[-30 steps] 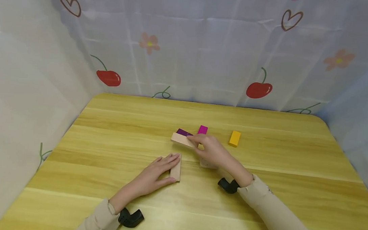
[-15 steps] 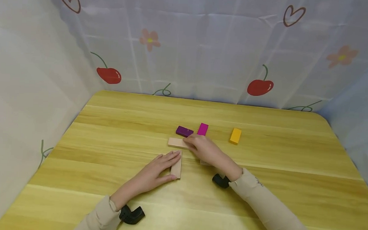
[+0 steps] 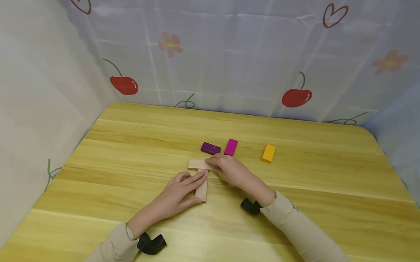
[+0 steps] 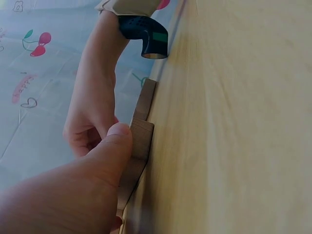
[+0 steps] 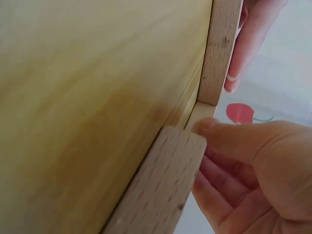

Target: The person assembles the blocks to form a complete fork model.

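A plain wooden block [image 3: 201,190] lies lengthwise on the table. My left hand [image 3: 175,193] holds it, thumb at the near end and fingers over the far end. A second plain block [image 3: 196,164] lies crosswise against that far end, making a T-like shape; my right hand [image 3: 234,172] pinches its right part, which the fingers hide. In the right wrist view, my right thumb [image 5: 229,139] presses the side of this crosswise block [image 5: 201,113]. A third plain block [image 5: 158,183] stands close to my right hand, mostly hidden under it in the head view.
Beyond the hands lie a purple block [image 3: 211,148], a magenta block [image 3: 231,147] and, farther right, a yellow block [image 3: 268,153]. A black curved device [image 3: 151,244] sits at the left wrist. Patterned curtain [image 3: 219,62] hangs behind the table's far edge.
My right hand has lowered the crosswise block toward me and slightly left, from tilted beside the purple block to flat against the lengthwise block. My left hand stays in place, with its index finger bending more.
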`<action>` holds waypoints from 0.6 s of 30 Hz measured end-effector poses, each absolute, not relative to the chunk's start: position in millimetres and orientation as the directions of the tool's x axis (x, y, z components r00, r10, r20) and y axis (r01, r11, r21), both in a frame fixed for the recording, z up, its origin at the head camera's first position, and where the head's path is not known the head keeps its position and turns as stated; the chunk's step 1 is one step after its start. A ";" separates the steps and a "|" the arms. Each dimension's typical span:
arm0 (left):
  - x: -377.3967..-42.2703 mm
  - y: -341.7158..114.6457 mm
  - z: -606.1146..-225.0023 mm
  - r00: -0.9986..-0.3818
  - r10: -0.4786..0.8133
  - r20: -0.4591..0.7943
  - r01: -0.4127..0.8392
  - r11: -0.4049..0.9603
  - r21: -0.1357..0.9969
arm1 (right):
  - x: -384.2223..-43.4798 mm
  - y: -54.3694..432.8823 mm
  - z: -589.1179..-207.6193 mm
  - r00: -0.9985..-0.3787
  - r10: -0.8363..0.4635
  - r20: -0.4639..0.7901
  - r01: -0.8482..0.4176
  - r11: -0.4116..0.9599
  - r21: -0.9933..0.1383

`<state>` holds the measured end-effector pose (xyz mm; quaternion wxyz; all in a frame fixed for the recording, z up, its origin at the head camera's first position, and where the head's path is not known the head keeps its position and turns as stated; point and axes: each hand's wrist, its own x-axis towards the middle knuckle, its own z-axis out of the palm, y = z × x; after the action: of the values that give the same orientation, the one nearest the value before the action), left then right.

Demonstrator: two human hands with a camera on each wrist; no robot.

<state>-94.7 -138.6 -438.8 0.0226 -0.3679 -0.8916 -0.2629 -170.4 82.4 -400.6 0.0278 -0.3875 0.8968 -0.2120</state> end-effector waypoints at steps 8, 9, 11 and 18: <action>-94.3 -137.5 -436.7 -0.739 0.641 0.207 0.650 0.598 0.469 | -168.6 83.1 -400.8 -0.701 -0.706 0.105 -0.680 0.617 -0.396; -94.4 -137.3 -436.7 -0.738 0.642 0.207 0.652 0.597 0.468 | -168.2 83.7 -400.4 -0.701 -0.705 0.104 -0.679 0.616 -0.399; -94.8 -136.6 -436.8 -0.733 0.646 0.213 0.658 0.592 0.466 | -167.1 86.3 -398.8 -0.706 -0.701 0.100 -0.672 0.618 -0.408; -98.8 -137.2 -431.6 -0.734 0.631 0.253 0.659 0.569 0.492 | -160.4 111.7 -386.3 -0.739 -0.666 0.103 -0.632 0.632 -0.447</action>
<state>-98.8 -137.2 -431.6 0.0244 -0.3641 -0.8855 -0.2876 -160.4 111.7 -386.3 0.0361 -0.3596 0.9027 -0.2334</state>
